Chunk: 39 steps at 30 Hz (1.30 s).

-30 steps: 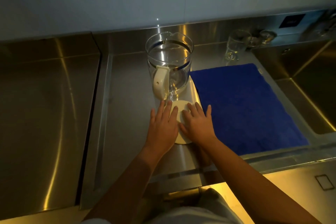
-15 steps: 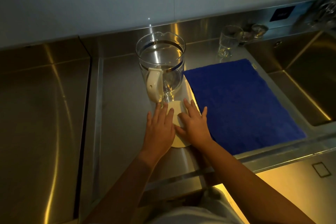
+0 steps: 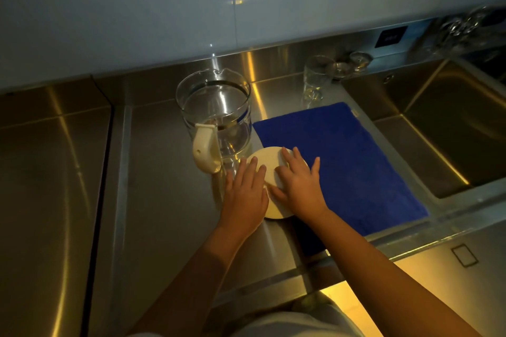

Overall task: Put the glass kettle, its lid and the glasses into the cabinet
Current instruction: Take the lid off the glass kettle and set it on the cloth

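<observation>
no legible text, mark on dark panel [image 3: 390, 36] too blurred

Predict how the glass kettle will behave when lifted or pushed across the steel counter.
The kettle is clear glass, so probably fragile if knocked. Its handle sits on one side, so it may tilt when lifted. On the smooth counter it would likely slide rather than tip, being wide.

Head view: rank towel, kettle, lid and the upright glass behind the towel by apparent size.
1. towel
2. kettle
3. lid, partly hidden
4. glass

The glass stands farthest from the camera, so lid over glass holds only for how they look here.
</observation>
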{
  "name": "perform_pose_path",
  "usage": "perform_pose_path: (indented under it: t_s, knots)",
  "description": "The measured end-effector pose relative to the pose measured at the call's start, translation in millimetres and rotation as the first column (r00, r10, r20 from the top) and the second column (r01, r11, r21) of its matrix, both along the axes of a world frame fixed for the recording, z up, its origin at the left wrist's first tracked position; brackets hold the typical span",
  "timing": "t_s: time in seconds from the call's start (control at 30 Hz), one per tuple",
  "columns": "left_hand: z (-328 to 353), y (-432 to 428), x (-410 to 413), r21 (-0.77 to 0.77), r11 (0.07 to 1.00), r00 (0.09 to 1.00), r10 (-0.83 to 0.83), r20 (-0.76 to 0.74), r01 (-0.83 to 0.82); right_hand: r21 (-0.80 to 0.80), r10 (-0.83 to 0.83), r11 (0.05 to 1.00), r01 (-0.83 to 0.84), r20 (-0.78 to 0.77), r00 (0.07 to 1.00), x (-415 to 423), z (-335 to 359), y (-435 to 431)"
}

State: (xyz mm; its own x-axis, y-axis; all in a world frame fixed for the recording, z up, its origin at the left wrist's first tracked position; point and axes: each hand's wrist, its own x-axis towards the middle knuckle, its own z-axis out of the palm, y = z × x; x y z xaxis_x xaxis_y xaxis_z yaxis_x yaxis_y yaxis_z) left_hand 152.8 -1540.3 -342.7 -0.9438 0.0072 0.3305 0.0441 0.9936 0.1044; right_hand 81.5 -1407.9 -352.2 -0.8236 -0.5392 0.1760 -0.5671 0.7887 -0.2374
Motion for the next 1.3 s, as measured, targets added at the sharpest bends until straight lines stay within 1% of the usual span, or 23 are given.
perform_pose_path:
  t_s: [0.17, 0.33, 0.43, 0.57, 0.7, 0.83, 0.93, 1.03, 1.3]
  knots:
    - [4, 23, -27, -0.007, 1.0, 0.999, -0.006, 0.035, 0.006, 0.028, -0.012, 1.0, 0.01, 0.086, 0.996, -27, 8, 30]
    - [2, 41, -56, 0.028, 1.0, 0.998, 0.011, 0.068, -0.013, -0.008, -0.006, 1.0, 0.007, 0.118, 0.993, -55, 12, 49]
    - [1, 49, -71, 0.023, 0.999, 0.995, 0.023, 0.097, -0.026, -0.015, 0.015, 1.0, -0.013, 0.124, 0.992, -73, 12, 55]
    - [0, 52, -88, 0.026, 0.998, 0.99, 0.051, 0.132, -0.055, 0.017, 0.047, 0.999, -0.05, 0.14, 0.989, -96, 9, 54]
    - [-4, 49, -104, 0.049, 0.995, 0.98, 0.079, 0.183, -0.089, 0.021, 0.073, 0.997, -0.077, 0.166, 0.983, -115, 6, 47]
    - [-9, 45, -119, 0.037, 0.993, 0.969, 0.105, 0.223, -0.116, 0.004, 0.101, 0.995, -0.104, 0.194, 0.976, -133, 0, 35]
    - [-9, 44, -128, 0.018, 0.991, 0.947, 0.121, 0.297, -0.132, 0.051, 0.111, 0.991, -0.124, 0.218, 0.97, -145, -5, 27]
    - [-10, 40, -137, -0.043, 0.986, 0.909, 0.168, 0.381, -0.164, 0.061, 0.122, 0.989, -0.138, 0.225, 0.967, -158, -8, 20]
    - [-14, 36, -151, -0.045, 0.975, 0.865, 0.214, 0.454, -0.218, 0.006, 0.139, 0.99, -0.144, 0.234, 0.962, -174, -12, 11]
